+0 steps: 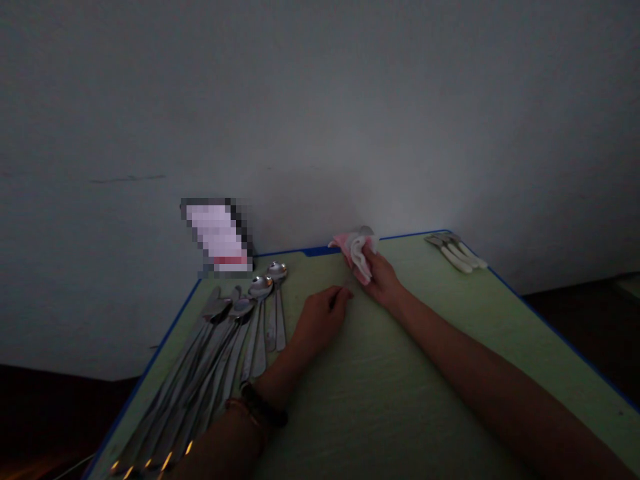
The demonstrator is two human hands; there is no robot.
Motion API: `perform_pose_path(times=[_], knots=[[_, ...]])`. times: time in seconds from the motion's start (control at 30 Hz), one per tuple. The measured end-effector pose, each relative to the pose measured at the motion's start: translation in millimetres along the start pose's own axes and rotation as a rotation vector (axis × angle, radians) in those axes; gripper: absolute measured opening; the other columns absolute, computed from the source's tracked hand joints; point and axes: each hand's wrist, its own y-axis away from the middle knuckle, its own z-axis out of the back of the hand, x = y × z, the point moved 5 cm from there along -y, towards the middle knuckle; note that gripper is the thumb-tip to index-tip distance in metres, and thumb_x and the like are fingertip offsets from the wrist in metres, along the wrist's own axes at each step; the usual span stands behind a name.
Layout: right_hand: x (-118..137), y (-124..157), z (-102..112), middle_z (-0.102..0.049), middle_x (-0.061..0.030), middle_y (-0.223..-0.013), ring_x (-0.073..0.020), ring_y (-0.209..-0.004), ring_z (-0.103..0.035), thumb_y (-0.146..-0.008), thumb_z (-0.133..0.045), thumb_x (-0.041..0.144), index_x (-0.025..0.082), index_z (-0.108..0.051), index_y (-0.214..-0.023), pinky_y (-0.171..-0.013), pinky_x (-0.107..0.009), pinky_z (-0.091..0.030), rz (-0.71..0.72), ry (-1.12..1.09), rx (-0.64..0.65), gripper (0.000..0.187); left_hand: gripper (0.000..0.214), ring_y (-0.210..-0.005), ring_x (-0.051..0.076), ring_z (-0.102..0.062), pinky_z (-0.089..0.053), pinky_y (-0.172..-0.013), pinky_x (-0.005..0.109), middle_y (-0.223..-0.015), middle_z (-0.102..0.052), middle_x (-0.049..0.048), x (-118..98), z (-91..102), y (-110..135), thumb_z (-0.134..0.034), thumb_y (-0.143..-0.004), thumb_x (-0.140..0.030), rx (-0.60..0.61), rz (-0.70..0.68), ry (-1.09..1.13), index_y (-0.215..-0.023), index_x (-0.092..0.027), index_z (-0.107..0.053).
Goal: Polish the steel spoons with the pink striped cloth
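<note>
My right hand (383, 279) is closed around a pink and white cloth (359, 257), folded about a metal spoon (367, 231). Only the rounded top of the spoon shows clearly above the cloth. My left hand (324, 312) is closed in a pinch just below, at the spoon's thin handle, which is dim and mostly hidden. Beside my left forearm lie several metal spoons (261, 287) with their bowls toward the wall. More long metal cutlery (175, 393) lies in a row left of them, partly covered by the forearm.
Several forks with white handles (457, 257) lie at the table's far right corner. A phone-like lit screen (217, 233), blurred into blocks, leans at the far left corner. The green table (400, 400) has a blue edge and meets a grey wall (320, 120).
</note>
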Motion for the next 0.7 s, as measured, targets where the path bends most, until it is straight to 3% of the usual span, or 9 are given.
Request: perform_pose_path(times=[0.1,0.23,0.47,0.57,0.7], knots=[[3.9,-4.5,4.4,-0.064,-0.0001,-0.069,-0.0074,-0.053,-0.055,-0.089,-0.046,0.028,0.014,-0.058,-0.085,-0.048,-0.016,-0.043,0.016,-0.047,-0.056,0.019,0.033,-0.072,0.018,-0.063,-0.042,-0.067,0.026,-0.079,-0.069,0.0042,-2.4,-2.9,2.4,-0.037,-0.089,-0.033,0.023,-0.022,-0.066,-0.088,-0.019,-0.067],[0.8,-4.5,9.9,-0.064,0.0006,-0.069,-0.0068,-0.052,-0.054,-0.083,-0.056,0.035,0.016,-0.060,-0.087,-0.046,-0.016,-0.041,0.053,0.042,-0.080,0.020,0.032,-0.076,0.019,-0.063,-0.043,-0.070,0.027,-0.082,-0.069,0.0048,-1.6,-3.2,2.7,-0.036,-0.090,-0.031,0.029,-0.039,-0.056,-0.088,-0.018,-0.065],[-9.7,0.1,9.3,-0.065,-0.0005,-0.067,-0.0081,-0.055,-0.056,-0.074,-0.067,0.036,0.013,-0.062,-0.085,-0.048,-0.016,-0.043,-0.032,0.209,0.039,0.026,0.031,-0.067,0.017,-0.059,-0.041,-0.063,0.025,-0.074,-0.065,0.0027,1.4,2.1,-0.6,-0.036,-0.090,-0.033,-0.039,0.019,0.019,-0.088,-0.017,-0.063],[-10.3,-1.8,7.6,-0.065,-0.0018,-0.067,-0.0087,-0.055,-0.057,-0.079,-0.062,0.036,0.012,-0.063,-0.084,-0.049,-0.017,-0.045,-0.096,0.149,0.041,0.025,0.030,-0.065,0.017,-0.058,-0.039,-0.062,0.025,-0.072,-0.064,0.0023,0.6,-0.1,-1.0,-0.036,-0.089,-0.033,-0.016,0.011,-0.003,-0.083,-0.018,-0.061],[-4.8,-8.3,1.9,-0.068,-0.0064,-0.085,-0.0121,-0.078,-0.064,-0.091,-0.040,0.039,0.014,-0.062,-0.095,-0.068,-0.021,-0.052,-0.064,-0.031,0.094,0.034,0.029,-0.061,0.016,-0.055,-0.034,-0.058,0.025,-0.064,-0.059,0.0008,-2.2,-4.4,1.3,-0.037,-0.088,-0.033,0.034,-0.051,-0.090,-0.071,-0.019,-0.056]])
